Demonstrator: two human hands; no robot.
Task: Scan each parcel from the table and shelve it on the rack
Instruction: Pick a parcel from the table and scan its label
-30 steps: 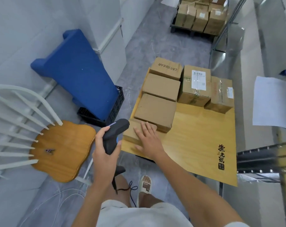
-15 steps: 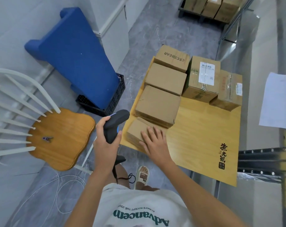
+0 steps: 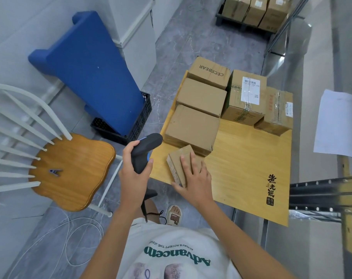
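Under right hand point(image 3: 193, 178), thumb+fingers gripping, small parcel point(image 3: 180, 163) tilts; left hand point(image 3: 133, 174) grips scanner point(image 3: 144, 151).

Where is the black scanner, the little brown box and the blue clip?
black handheld scanner point(image 3: 146, 147): head view, its body.
small brown cardboard box point(image 3: 179, 165): head view, top face.
small blue clip point(image 3: 55, 171): head view, its middle.

Grey marble-look floor point(image 3: 181, 39), white walls. Wooden-seat chair point(image 3: 70, 170) w/ white spindles; beyond it, a blue panel point(image 3: 90, 73) leans in a black crate point(image 3: 138, 125).
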